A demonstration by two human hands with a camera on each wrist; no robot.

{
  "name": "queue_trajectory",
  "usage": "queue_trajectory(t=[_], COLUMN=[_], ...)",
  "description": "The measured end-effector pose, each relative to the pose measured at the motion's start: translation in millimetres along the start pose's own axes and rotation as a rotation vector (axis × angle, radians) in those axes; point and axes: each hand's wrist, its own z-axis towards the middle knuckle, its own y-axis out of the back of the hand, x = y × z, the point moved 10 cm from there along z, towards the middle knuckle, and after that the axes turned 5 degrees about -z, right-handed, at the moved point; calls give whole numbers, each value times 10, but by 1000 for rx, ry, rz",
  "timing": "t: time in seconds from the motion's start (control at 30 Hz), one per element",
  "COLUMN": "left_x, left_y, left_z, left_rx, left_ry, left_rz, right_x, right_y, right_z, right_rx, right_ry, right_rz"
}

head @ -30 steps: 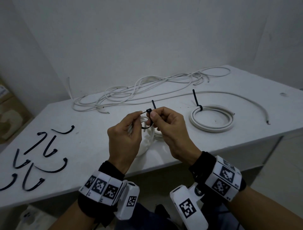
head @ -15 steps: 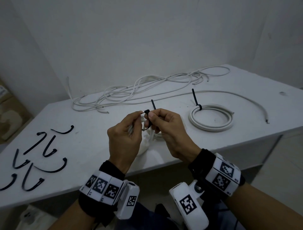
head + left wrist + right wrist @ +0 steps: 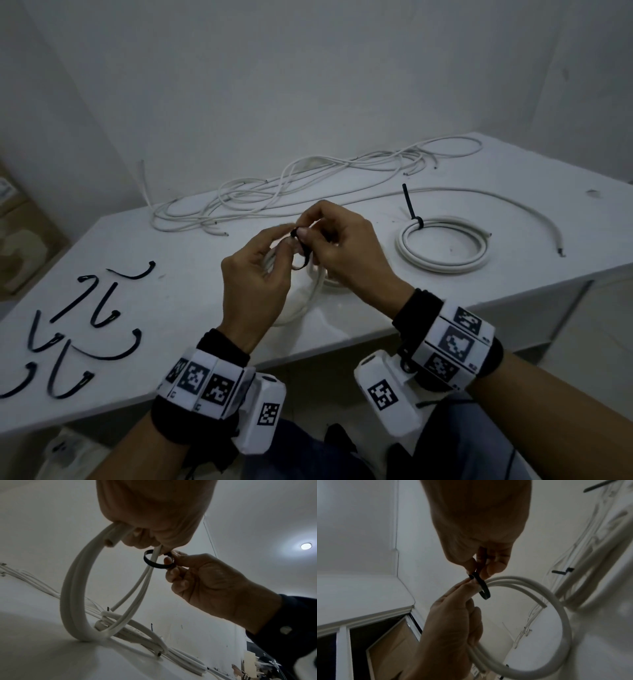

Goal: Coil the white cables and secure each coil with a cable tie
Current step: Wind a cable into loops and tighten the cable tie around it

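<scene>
My left hand [image 3: 274,246] grips the top of a white cable coil [image 3: 308,294], which stands upright with its lower edge on the table [image 3: 191,308]. A black cable tie [image 3: 303,255] is looped loosely round the coil's strands just beside my left fingers. My right hand [image 3: 318,233] pinches the tie near its head between thumb and fingers. In the left wrist view the tie [image 3: 154,564] rings two thin strands of the coil [image 3: 73,588]. The right wrist view shows the same tie [image 3: 483,588] between both hands. Its tail is hidden by my right fingers.
A tied coil [image 3: 442,246] lies on the right with its tie's tail [image 3: 409,205] sticking up. Loose white cables [image 3: 274,198] sprawl along the back wall, and one long cable [image 3: 496,205] arcs right. Several spare black ties [image 3: 78,325] lie at the left.
My right hand has slid up over the tie's tail, which no longer sticks out above the fingers. The tie's loop looks smaller. Both hands sit slightly higher.
</scene>
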Motion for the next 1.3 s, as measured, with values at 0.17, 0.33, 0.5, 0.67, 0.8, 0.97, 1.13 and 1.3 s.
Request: queue_trajectory(t=[0.17,0.33,0.5,0.67,0.8,0.97,1.13,1.3], left_x=[39,138,184,320,397,383,345,496], left_y=[-18,23,55,90,-21,-100,-201,-223], left_z=[31,19,97,177,102,87,134,131], left_rx=[41,54,36,-48,-5,77,181,176], left_ry=[135,174,273,476,557,607,681,826], left_rz=[-192,-182,-256,-382,-409,-402,-378,-500], right_x=[79,271,572,417,338,325,185,17], right_y=[-53,20,291,42,-138,-44,-15,73], right_z=[89,191,578,496,392,553,630,558], right_rx=[-18,-48,-142,61,164,122,96,112], right_ry=[124,148,157,109,193,161,70,-3], right_rz=[-146,-209,-103,41,-249,-402,-376,-192])
